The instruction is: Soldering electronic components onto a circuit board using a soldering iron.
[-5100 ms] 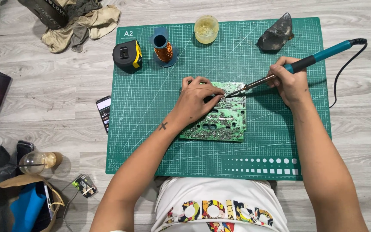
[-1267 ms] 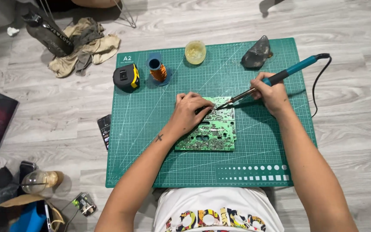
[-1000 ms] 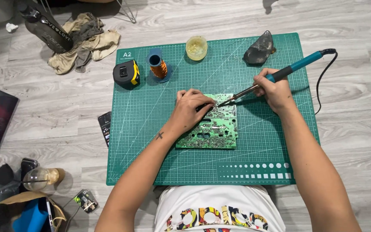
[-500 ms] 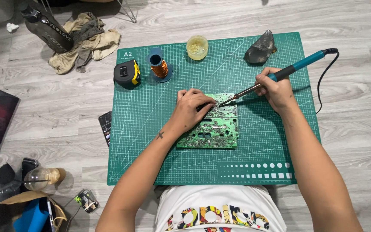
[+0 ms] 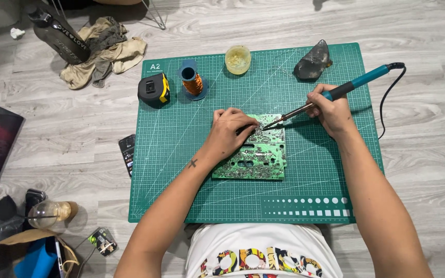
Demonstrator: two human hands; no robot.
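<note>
The circuit board (image 5: 256, 154) lies mid-way on the green cutting mat (image 5: 181, 170). The left hand (image 5: 230, 131) presses its top edge, grip curled; the right hand (image 5: 333, 110) grips a soldering iron (image 5: 336, 92), tip touching the board.

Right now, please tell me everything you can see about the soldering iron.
The soldering iron has a teal handle with a black grip and a thin metal shaft. A black cord leaves its rear end. The right hand holds it like a pen, tilted down to the left. Its tip meets the top edge of the green circuit board, close to the left hand.
</note>
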